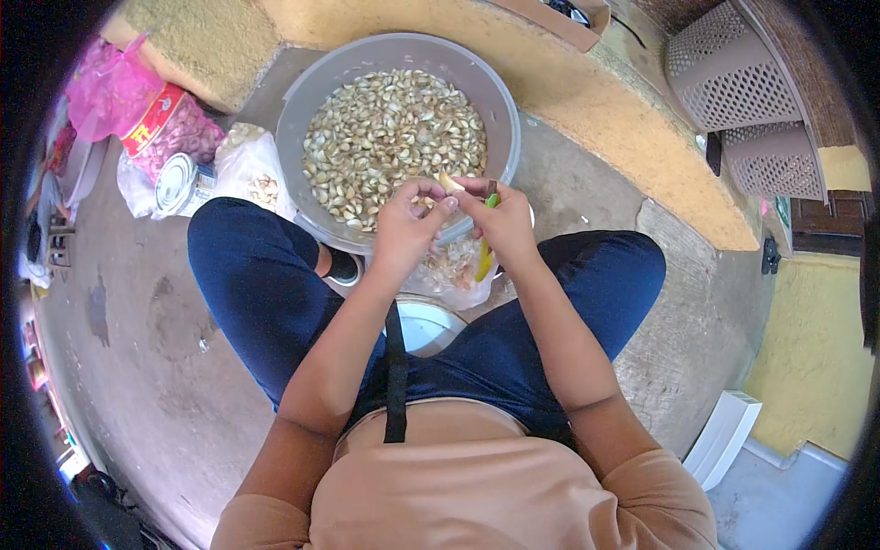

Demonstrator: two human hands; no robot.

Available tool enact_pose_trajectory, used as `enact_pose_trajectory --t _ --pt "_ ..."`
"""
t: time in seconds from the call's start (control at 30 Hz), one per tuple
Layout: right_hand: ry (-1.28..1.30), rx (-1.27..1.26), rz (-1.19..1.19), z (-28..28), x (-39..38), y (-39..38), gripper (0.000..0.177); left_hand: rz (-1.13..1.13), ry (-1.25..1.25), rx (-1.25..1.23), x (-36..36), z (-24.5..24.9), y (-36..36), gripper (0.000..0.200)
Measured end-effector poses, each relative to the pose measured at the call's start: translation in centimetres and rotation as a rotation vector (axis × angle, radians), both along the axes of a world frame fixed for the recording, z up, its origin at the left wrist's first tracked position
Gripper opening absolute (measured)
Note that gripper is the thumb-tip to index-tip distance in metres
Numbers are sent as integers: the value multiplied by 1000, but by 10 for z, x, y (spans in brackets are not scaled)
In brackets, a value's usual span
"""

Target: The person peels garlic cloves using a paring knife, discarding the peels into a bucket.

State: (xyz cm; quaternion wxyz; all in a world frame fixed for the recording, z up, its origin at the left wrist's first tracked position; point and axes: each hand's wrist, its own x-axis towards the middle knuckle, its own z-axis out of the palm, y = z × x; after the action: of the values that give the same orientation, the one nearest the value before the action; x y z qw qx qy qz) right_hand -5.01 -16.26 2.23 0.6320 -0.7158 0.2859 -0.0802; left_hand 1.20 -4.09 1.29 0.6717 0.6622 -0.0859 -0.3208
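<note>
Over the near rim of a wide grey tub (pixel 289 137), my two hands meet at a pale garlic clove (pixel 449 183). My left hand (pixel 414 220) pinches it between thumb and fingers. The fingertips of my right hand (pixel 500 225) touch the clove from the other side. Tucked in that same hand is a slim green and yellow tool, apparently a small knife (pixel 486 257); its blade cannot be made out. Many garlic cloves (pixel 394 137) fill the tub. Below my hands, a clear plastic bag (pixel 454 280) holds papery peelings.
Left of the tub stand a white bag (pixel 252 170) with cloves, a can (pixel 179 183) and a pink mesh sack (pixel 179 133). A low yellow ledge (pixel 587 137) curves behind the tub. Between my legs is a pale round container (pixel 426 325). Perforated baskets (pixel 742 87) hang at right.
</note>
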Motion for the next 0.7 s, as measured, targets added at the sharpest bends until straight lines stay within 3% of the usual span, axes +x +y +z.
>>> enact_pose_trajectory --t 0.07,0.17,0.37,0.47,0.57,0.7 --pt "6 85 -24 0 1 -1 22 11 -89 20 0 1 0 15" --pt "-35 144 -46 1 0 1 21 103 -536 43 3 -11 -1 14" --pt "-57 238 -30 2 -3 2 21 -18 -567 139 6 -8 2 11" --pt "36 12 -1 5 -5 2 24 63 -575 6 4 -7 -2 10" --pt "-83 -330 19 7 -7 8 25 8 -684 80 5 -6 -1 11" --pt "-190 -480 13 1 -7 12 24 24 -398 33 3 -14 -3 9"
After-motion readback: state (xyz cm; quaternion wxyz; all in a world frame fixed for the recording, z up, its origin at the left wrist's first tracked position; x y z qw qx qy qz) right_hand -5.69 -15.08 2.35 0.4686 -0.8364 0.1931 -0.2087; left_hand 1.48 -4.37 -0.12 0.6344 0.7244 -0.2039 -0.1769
